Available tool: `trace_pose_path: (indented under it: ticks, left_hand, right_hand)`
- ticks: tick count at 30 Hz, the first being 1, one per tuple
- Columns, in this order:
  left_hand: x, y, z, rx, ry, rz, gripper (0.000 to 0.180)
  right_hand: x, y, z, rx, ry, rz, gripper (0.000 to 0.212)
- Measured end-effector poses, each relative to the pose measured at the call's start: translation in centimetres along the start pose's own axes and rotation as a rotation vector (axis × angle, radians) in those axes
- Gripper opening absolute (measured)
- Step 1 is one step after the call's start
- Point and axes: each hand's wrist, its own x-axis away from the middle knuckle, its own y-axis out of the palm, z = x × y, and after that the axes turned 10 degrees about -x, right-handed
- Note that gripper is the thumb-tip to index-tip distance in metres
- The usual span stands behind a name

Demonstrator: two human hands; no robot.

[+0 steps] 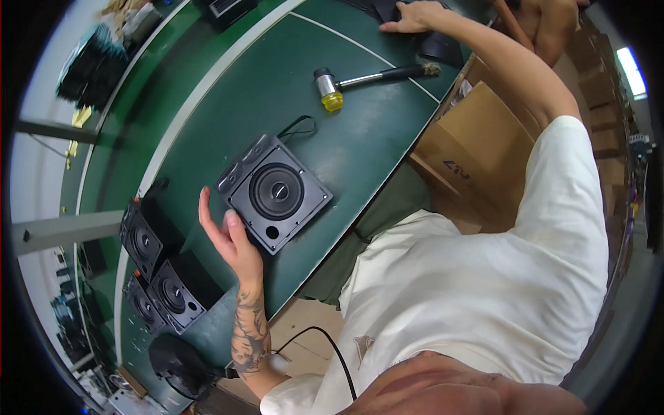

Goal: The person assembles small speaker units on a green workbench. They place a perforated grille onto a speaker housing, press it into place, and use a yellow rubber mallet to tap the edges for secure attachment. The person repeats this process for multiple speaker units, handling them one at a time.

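A square black speaker [278, 191] lies face up on the green workbench, its round cone and small port hole showing. A thin black strap loops from its far corner. Against its left edge is my left hand [235, 242], fingers apart, the thumb at the casing and nothing gripped. My right hand [417, 16] reaches to the far right of the bench. Its thumb and fingers close around a flat black piece [387, 10], partly hidden and cut off by the frame. Between the two hands lies a mallet [366, 79] with a yellow-tipped metal head and black grip.
Several black speakers [174, 292] stand at the bench's left end, beside a round black object [178, 366]. A cardboard box [477, 142] sits against the right bench edge. Another person's arm [546, 28] is at the top right. A pale rail [200, 90] runs along the far side.
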Motion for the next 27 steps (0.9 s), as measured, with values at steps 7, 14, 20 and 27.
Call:
trace_pose_path:
  ticks: [7, 14, 20, 27]
  left_hand:
    - [-0.2, -0.1, -1.2, -0.061, 0.079, -0.044, 0.054]
    - [-0.3, -0.3, -1.8, 0.013, 0.055, -0.075, 0.053]
    - [-0.3, -0.5, -1.6, 0.043, 0.025, -0.095, 0.053]
    - [-0.3, -0.4, -1.8, 0.062, 0.032, -0.095, 0.053]
  right_hand:
    - [0.6, 2.1, -1.6, -0.130, -0.487, -0.082, 0.105]
    - [0.3, 1.4, -2.1, -0.481, -0.625, -0.137, 0.093]
    - [3.7, -1.4, -4.8, -0.377, -0.649, -0.218, 0.113]
    - [2.2, 0.8, -5.3, -0.348, -0.721, -0.219, 0.081]
